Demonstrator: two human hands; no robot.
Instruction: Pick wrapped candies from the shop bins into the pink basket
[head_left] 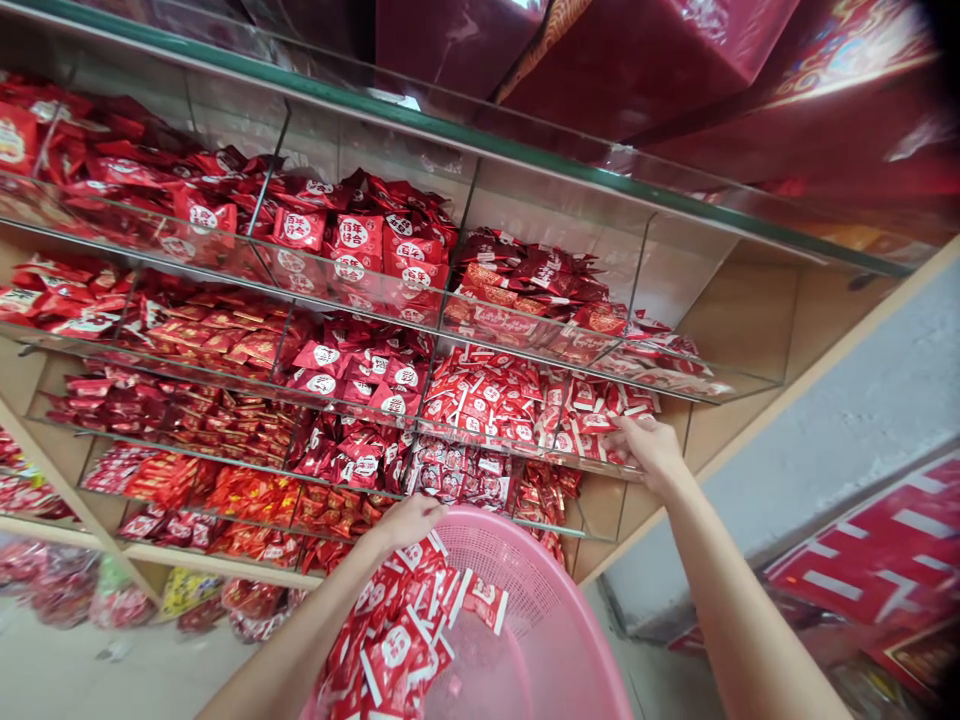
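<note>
My left hand (412,522) is closed on the rim of a pink plastic basket (551,580) with a perforated wall. Red-and-white wrapped packets (401,645) are heaped on the basket's left side, and one lies apart near the middle. To the right, my right hand (651,448) reaches into a shelf compartment at its front edge. Its fingers are bent together at the red-and-white packets (585,410) there; the fingertips are partly hidden among them.
Glass-fronted shelves (360,400) with thin dividers hold several rows of red packets. A glass shelf edge (480,140) crosses above, with large red boxes (622,60) over it. Filled plastic bags (120,590) stand on the floor at left; a grey wall (840,400) is at right.
</note>
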